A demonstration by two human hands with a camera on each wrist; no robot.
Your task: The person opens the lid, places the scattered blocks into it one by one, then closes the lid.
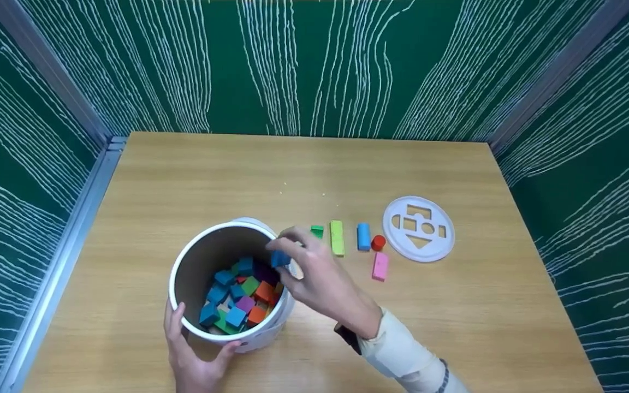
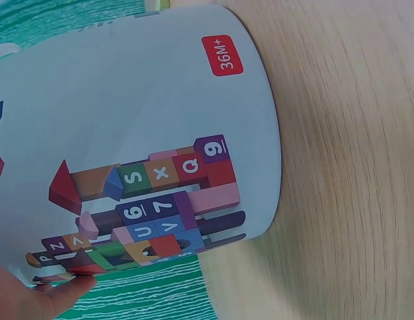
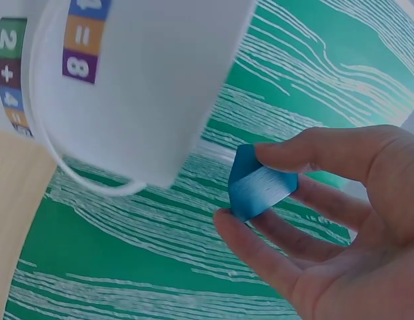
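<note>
A white bucket [image 1: 265, 339] stands tilted on the table, its mouth showing a heap of coloured blocks [image 1: 236, 315] inside. My left hand [image 1: 194, 357] holds it low at the near left, thumb and fingers spread round the outer wall. Between the thumb and fingers of my right hand [image 1: 320, 275] is a small blue block [image 3: 263, 190], pinched at the right side of the bucket's rim. Its faces meet in slanted edges in the right wrist view. Printed toy blocks on the bucket's side fill much of the left wrist view.
Right of the bucket lie a green block [image 1: 317, 231], a lime block [image 1: 337, 238], a blue block, a red cylinder [image 1: 378, 243] and a pink block [image 1: 380, 266]. Beside them lies a white lid [image 1: 421, 254] with shaped holes. Green patterned walls border the wooden table [image 1: 211, 169].
</note>
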